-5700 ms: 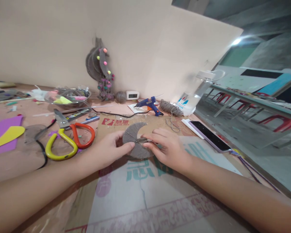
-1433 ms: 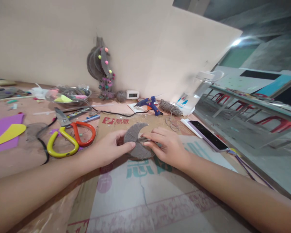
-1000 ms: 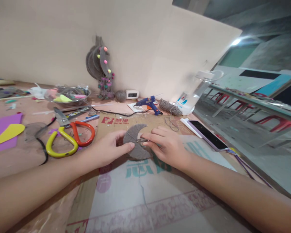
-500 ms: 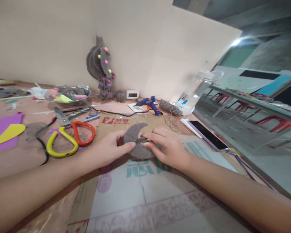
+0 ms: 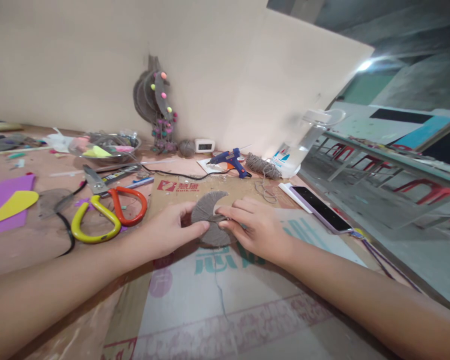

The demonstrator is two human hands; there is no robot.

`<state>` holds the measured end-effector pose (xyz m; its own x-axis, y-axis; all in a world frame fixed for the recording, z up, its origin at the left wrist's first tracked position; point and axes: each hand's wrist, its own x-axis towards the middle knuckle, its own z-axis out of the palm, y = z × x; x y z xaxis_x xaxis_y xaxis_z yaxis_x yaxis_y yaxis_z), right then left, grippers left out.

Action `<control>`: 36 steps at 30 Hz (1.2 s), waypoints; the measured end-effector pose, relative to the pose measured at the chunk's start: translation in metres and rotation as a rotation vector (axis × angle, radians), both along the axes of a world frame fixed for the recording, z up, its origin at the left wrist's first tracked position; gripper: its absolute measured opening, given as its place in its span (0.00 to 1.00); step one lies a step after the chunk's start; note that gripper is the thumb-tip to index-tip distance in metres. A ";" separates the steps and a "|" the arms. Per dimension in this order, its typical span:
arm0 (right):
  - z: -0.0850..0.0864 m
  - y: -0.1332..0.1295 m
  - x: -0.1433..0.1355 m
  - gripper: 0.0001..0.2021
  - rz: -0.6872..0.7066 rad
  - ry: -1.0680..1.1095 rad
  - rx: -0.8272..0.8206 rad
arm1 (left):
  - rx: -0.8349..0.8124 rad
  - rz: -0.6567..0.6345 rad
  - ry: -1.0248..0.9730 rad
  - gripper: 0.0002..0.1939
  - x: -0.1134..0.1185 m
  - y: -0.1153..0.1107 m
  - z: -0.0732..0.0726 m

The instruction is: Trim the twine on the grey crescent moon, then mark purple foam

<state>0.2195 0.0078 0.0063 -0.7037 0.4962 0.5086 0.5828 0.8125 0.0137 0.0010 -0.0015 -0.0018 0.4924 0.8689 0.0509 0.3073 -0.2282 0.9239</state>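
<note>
A grey yarn-wrapped crescent [image 5: 209, 205] is held above a printed cardboard sheet [image 5: 187, 310]. My left hand [image 5: 176, 225] grips its left edge, thumb on top and the other fingers partly hidden beneath. On the right side, my right hand [image 5: 251, 225] pinches the crescent's inner edge between thumb and forefinger, where a bit of yarn seems gathered. A thin strand of grey yarn [image 5: 220, 292] trails down from the crescent over the cardboard.
Scissors [image 5: 97, 220] with yellow and red handles lie left. Behind are a bowl [image 5: 105, 150], a blue glue gun [image 5: 230, 160], yarn [image 5: 263, 166] and a bottle [image 5: 294, 145]. A phone [image 5: 320, 207] lies right; a decorated grey crescent [image 5: 152, 95] hangs on the wall.
The crescent has tilted slightly between my hands, and my right thumb and forefinger have shifted a little to the left. Both hands keep their hold.
</note>
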 end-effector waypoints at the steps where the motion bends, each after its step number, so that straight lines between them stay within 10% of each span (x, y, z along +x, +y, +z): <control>1: 0.000 0.000 0.000 0.12 0.004 0.005 0.001 | -0.007 -0.005 -0.005 0.10 0.000 0.000 0.000; 8: -0.003 0.003 0.001 0.11 -0.048 0.163 -0.125 | -0.059 -0.025 -0.079 0.11 0.002 0.000 0.002; 19: 0.003 -0.004 -0.012 0.06 -0.154 0.388 -0.949 | -0.032 0.063 -0.208 0.13 0.001 0.003 0.000; 36: 0.007 -0.004 -0.015 0.13 -0.133 0.391 -0.980 | -0.008 0.124 -0.104 0.15 0.000 0.004 0.002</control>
<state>0.2048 0.0035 0.0136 -0.4876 0.8727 0.0239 0.4901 0.2963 -0.8198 0.0012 0.0022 0.0002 0.3741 0.9231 0.0887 0.2349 -0.1869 0.9539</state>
